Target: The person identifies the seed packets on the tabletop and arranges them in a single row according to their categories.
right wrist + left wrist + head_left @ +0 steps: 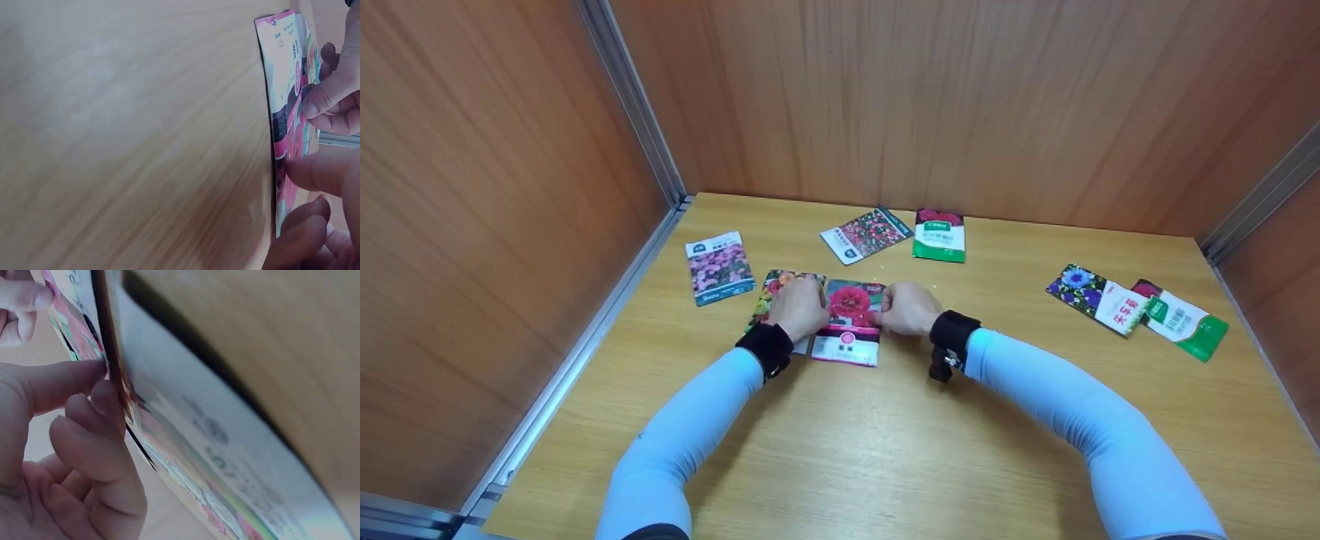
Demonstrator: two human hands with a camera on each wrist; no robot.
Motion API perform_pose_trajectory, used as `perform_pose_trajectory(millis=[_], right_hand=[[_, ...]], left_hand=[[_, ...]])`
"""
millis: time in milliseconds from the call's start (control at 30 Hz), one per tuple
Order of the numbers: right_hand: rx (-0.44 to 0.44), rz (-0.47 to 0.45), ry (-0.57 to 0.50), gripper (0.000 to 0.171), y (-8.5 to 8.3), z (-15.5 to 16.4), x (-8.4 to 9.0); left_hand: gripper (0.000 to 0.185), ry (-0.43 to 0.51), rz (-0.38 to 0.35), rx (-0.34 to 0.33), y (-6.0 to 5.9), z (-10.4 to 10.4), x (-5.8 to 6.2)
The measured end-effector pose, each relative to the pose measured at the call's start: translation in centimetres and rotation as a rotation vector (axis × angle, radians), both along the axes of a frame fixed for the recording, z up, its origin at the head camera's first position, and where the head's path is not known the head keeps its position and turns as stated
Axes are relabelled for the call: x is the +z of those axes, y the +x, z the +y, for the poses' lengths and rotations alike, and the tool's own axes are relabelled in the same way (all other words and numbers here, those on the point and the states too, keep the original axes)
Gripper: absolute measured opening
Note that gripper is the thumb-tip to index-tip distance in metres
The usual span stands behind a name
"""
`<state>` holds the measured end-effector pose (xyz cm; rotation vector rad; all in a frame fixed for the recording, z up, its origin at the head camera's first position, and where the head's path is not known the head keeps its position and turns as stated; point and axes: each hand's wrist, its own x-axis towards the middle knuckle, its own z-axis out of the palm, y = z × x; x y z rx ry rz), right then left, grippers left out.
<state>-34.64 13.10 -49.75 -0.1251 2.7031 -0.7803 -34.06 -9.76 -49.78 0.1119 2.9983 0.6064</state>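
A seed packet with a large pink-red flower (848, 302) lies flat at the middle of the table. Its right edge is between the thumb and curled fingers of my right hand (910, 308), the thumb lying on its face. My left hand (799, 306) pinches at its left edge, thumb and forefinger tips close together there. Partly hidden beneath that hand is a second seed packet with many-coloured flowers (772, 283). In the left wrist view this multicoloured packet (197, 433) runs right alongside the fingers, its edge by the pink one.
A purple-flower packet (720, 268) lies to the left. Toward the back wall are a small-red-flower packet (871, 234) and a green-and-white packet (939, 241). On the right, a blue-flower packet (1099, 300) overlaps another green-and-white packet (1183, 322). Wooden panels (960, 97) enclose the table.
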Motion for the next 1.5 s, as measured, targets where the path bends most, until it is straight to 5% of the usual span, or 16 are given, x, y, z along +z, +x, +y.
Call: perform_pose_trajectory(millis=[167,400,700,867,1200,1233,1333,1500], right_hand=[[-0.016,0.021,-0.073,0.031,0.3,0.5,0.5],[-0.002,0.089,-0.109,0.030,0.1,1.6,1.0],[-0.047,0.052,-0.134,0.030,-0.3,2.9,1.5],[-0.054,0.061,-0.138,0.031,-0.2,3.5,1.6],[-0.038,0.055,-0.144,0.029,0.2,4.2,1.4],[-0.017,0.069,-0.164,0.032,-0.6,4.8,0.0],[-0.003,0.069,-0.164,0.033,-0.7,4.9,-0.1],[-0.037,0.084,-0.135,0.026,0.4,4.1,1.1]], left_hand=[[0.014,-0.008,-0.003,-0.003,0.6,0.3,0.1],[0.018,0.010,0.132,-0.049,1.1,-0.4,0.3],[0.041,0.095,0.189,0.001,-0.2,-2.6,0.3],[0.050,0.048,0.230,0.078,-1.7,-4.7,0.0],[0.086,-0.030,0.061,0.308,-4.7,-9.3,-0.8],[0.086,-0.037,0.041,0.321,-4.9,-9.7,-0.8],[0.086,-0.053,-0.007,0.353,-5.5,-10.6,-0.5],[0.096,-0.056,-0.084,0.410,-6.8,-12.2,0.3]])
